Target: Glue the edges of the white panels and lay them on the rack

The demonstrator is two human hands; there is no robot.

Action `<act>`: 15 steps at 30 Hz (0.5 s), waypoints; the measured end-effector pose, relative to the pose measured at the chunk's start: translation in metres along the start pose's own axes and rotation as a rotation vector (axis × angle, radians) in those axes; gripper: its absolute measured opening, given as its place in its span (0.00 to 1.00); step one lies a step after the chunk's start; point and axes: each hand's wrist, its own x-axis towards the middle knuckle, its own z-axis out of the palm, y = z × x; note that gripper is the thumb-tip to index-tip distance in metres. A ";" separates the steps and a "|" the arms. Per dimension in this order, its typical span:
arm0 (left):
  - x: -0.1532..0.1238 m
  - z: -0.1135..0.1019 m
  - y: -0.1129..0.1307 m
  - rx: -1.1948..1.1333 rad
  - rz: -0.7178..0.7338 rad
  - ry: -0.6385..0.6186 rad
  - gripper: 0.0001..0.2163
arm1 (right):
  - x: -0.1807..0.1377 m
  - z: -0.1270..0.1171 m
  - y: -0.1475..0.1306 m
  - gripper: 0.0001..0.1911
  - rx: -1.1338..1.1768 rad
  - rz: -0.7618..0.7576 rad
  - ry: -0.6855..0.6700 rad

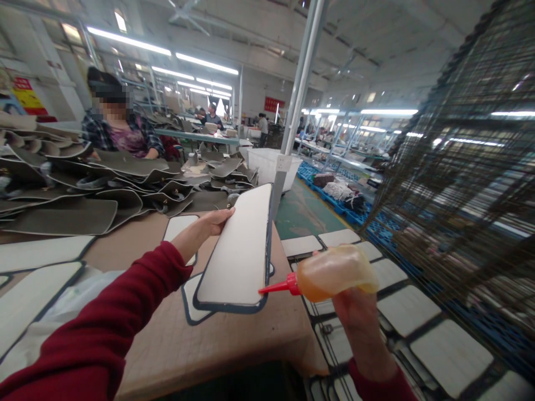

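My left hand (211, 223) grips the far edge of a flat white panel (240, 250) with a dark blue rim, holding it tilted above the brown table (167, 345). My right hand (357, 317) is closed round a soft squeeze bottle (334, 272) of amber glue. The bottle's red nozzle (273, 288) touches the panel's lower right rim. Both sleeves are dark red.
More white panels lie on the table (37, 289) and on a wire rack (418, 312) to the right. Dark grey cut pieces (104, 189) are piled at the back left, with a person (117, 125) seated behind them. A wire mesh frame (460, 184) stands at the right.
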 end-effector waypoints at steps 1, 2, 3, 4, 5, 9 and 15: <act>0.002 -0.002 0.000 -0.017 0.005 0.003 0.11 | -0.001 -0.001 0.001 0.30 -0.001 -0.008 0.002; 0.003 -0.004 0.000 -0.039 0.010 0.009 0.11 | -0.001 -0.001 0.002 0.30 -0.006 -0.016 0.008; 0.004 -0.006 -0.001 -0.061 0.015 0.015 0.10 | -0.002 -0.002 0.002 0.30 -0.013 -0.024 0.018; 0.006 -0.008 -0.001 -0.080 0.020 0.022 0.10 | -0.002 -0.004 0.003 0.30 -0.022 -0.032 0.033; 0.007 -0.010 -0.001 -0.095 0.024 0.027 0.10 | -0.003 -0.005 0.005 0.30 -0.031 -0.041 0.051; 0.010 -0.016 -0.004 -0.135 0.041 0.041 0.08 | -0.007 -0.010 0.009 0.31 -0.058 -0.068 0.104; 0.004 -0.019 -0.006 -0.280 0.092 0.052 0.09 | -0.015 -0.017 0.015 0.30 -0.098 -0.155 0.221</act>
